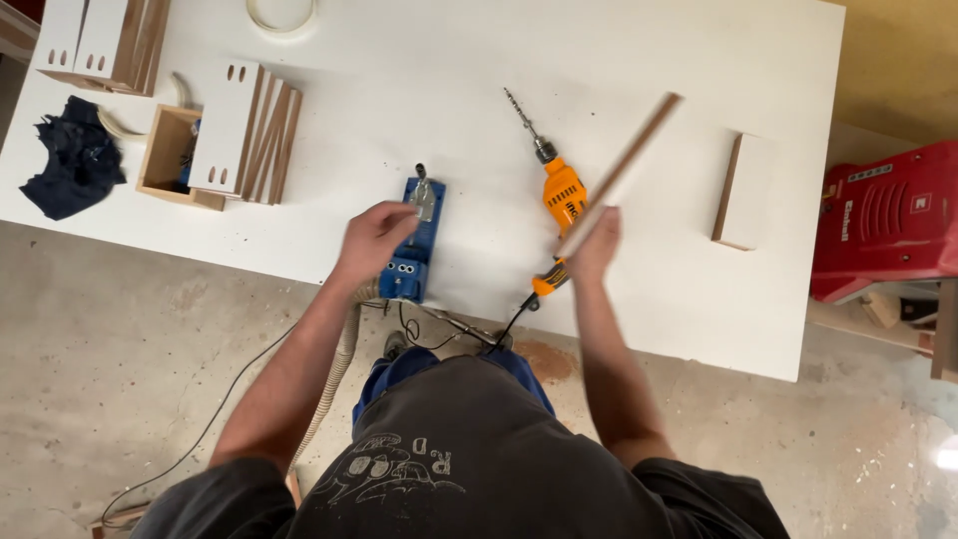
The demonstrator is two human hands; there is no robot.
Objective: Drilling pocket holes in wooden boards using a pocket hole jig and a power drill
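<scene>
My right hand (596, 242) grips one end of a thin white board with a brown edge (627, 166), held tilted above the white table (419, 110). Under it lies an orange corded drill (561, 196) with a long bit pointing away from me. My left hand (374, 235) rests at the clamp lever of a blue pocket-hole jig (412, 243) near the table's front edge; the fingers are blurred.
Another white board (742, 192) lies at the right. White panels with oval slots lean on a small wooden box (172, 155) at the left. A dark rag (70, 160) lies far left. A red machine (888, 220) stands beside the table. A hose and cable hang below.
</scene>
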